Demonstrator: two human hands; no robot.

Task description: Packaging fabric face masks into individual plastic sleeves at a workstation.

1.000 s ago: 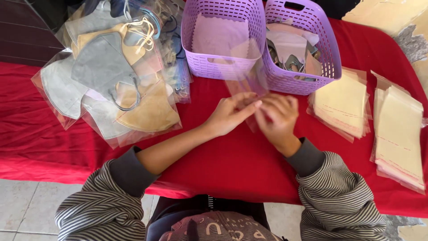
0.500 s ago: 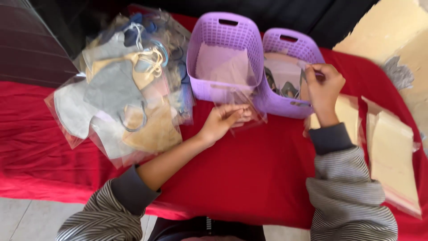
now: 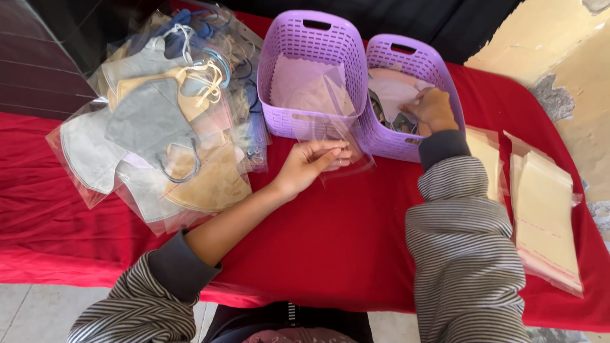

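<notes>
My left hand (image 3: 309, 164) pinches a clear plastic bag (image 3: 330, 130) and holds it up in front of the left purple basket (image 3: 279, 121). My right hand (image 3: 433, 109) reaches down into the right purple basket (image 3: 438, 67), its fingers resting among loose face masks (image 3: 389, 95) in there. Whether it grips a mask cannot be seen. The left basket holds pale pink sheets (image 3: 298, 79).
A heap of bagged face masks (image 3: 159, 121) in grey, tan and white lies at the left on the red tablecloth (image 3: 330, 235). Two stacks of flat clear bags with cream backing (image 3: 546, 209) lie at the right. A cracked wall stands beyond.
My right hand left the clear bag, swung right and went down into the right basket. My left hand kept hold of the bag and lifted it slightly.
</notes>
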